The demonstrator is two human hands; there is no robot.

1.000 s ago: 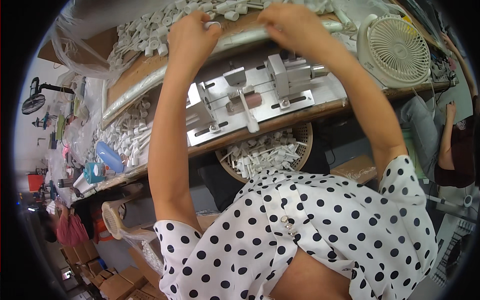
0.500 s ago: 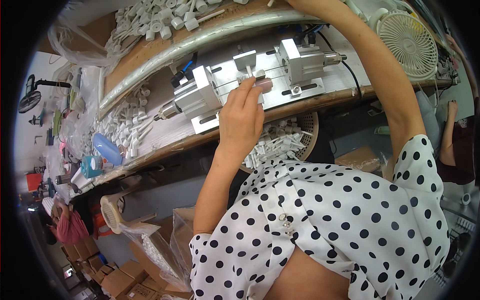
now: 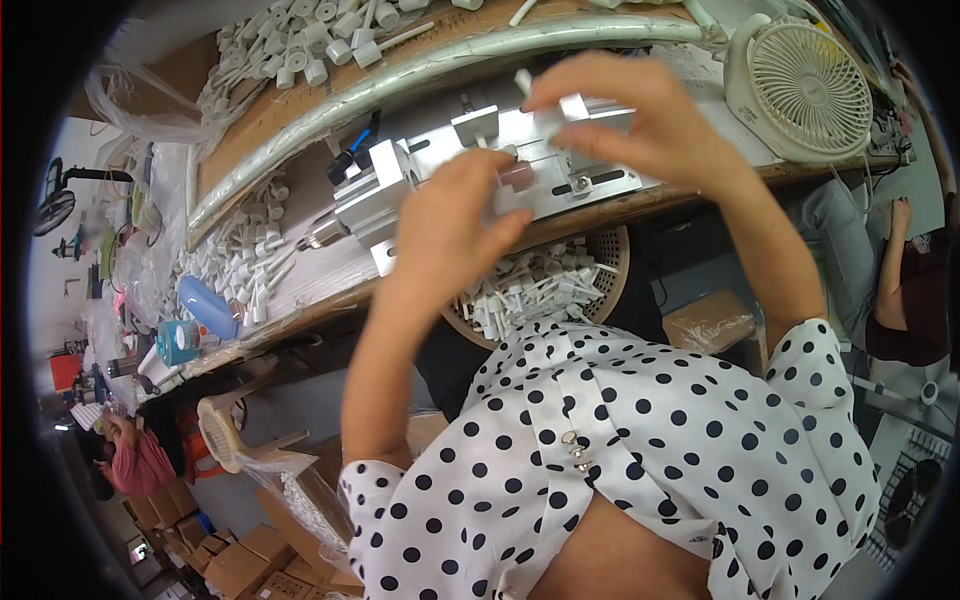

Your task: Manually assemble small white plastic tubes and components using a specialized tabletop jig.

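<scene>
My right hand [image 3: 640,125] is raised over the right part of a silver metal fixture [image 3: 610,182], smeared by motion. Between its thumb and fingers is a white plastic piece [image 3: 524,84], its far end sticking out; it resembles the stemmed caps lying around. My left hand [image 3: 455,225] reaches over the fixture's middle, thumb spread away from the fingers, fingertips close to a small pinkish block [image 3: 516,177]. Part of the fixture's left block [image 3: 385,180] shows beside that hand. Whatever lies under the left palm is hidden.
Piles of white stemmed caps lie on the raised board [image 3: 330,30] and the bench's left side [image 3: 235,250]. A round basket [image 3: 622,270] of similar pieces sits below the bench edge. A white fan [image 3: 800,90] stands at right; a blue plastic item [image 3: 208,303] lies at left.
My right hand has come back from the far board to above the fixture, now with a white piece. My left hand has shifted slightly left, its thumb now spread.
</scene>
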